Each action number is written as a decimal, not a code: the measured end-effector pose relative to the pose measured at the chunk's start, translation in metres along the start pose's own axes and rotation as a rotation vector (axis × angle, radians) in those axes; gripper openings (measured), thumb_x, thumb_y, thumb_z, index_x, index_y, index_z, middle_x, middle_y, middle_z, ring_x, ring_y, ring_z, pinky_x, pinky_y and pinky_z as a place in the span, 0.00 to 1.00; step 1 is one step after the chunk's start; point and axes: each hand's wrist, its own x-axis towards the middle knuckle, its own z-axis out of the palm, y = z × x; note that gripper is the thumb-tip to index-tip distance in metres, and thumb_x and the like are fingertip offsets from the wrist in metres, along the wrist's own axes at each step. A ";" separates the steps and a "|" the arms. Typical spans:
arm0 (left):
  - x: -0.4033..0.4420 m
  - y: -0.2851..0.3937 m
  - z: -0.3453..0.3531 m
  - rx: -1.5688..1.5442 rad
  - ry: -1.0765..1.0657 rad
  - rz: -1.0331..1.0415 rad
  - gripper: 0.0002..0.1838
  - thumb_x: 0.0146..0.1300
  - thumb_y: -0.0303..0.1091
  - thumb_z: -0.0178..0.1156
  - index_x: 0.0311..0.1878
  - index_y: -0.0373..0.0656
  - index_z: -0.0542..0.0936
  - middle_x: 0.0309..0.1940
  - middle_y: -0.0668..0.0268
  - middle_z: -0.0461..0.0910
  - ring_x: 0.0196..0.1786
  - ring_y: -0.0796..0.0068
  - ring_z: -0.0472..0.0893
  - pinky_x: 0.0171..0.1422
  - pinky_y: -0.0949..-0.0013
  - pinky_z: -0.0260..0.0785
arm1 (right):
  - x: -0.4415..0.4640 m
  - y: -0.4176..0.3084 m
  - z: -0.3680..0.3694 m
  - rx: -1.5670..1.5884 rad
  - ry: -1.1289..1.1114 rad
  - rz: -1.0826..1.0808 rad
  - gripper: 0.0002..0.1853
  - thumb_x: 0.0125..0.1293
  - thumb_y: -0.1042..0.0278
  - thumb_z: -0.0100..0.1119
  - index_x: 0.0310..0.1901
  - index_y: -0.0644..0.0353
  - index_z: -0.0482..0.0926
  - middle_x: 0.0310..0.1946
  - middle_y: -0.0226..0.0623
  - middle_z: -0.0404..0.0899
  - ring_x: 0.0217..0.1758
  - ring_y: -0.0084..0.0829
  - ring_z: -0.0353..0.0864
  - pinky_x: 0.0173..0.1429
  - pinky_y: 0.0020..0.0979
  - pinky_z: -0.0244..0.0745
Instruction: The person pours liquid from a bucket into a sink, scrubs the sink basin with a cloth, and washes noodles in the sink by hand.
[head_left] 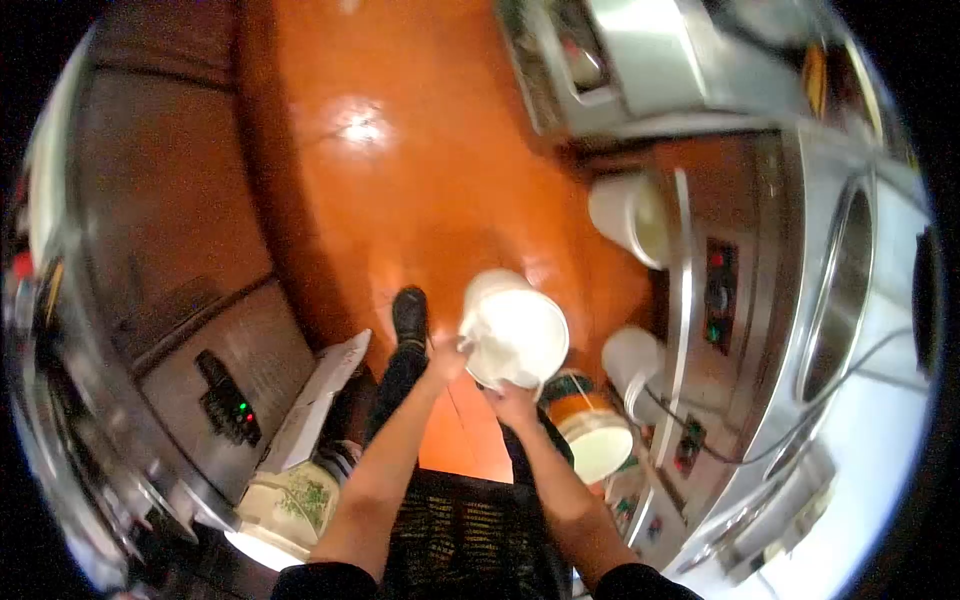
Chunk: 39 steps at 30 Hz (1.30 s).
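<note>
A white bucket (530,335) hangs over the orange floor in front of me, its round opening turned up toward the camera. At the bucket's left rim is my left hand (449,357), closed on it. My right hand (514,404) grips the near side of the same rim. Something pale, perhaps a cloth or liquid, shows inside by the left edge; it is too blurred to tell.
Several other white buckets, one (632,218) among them, stand along the right-hand counter. Close to my right leg is a lidded bucket (596,445). A container with green leaves (305,500) and a cardboard piece (312,415) are at left. A steel counter (680,60) juts in above.
</note>
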 end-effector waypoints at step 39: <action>-0.239 0.345 -0.588 -0.703 0.438 -0.131 0.13 0.65 0.34 0.63 0.46 0.34 0.81 0.34 0.63 0.83 0.36 0.75 0.80 0.42 0.72 0.73 | -0.117 -0.751 -0.577 0.966 -0.179 -0.470 0.17 0.69 0.55 0.59 0.25 0.49 0.66 0.14 0.16 0.57 0.12 0.12 0.51 0.15 0.20 0.45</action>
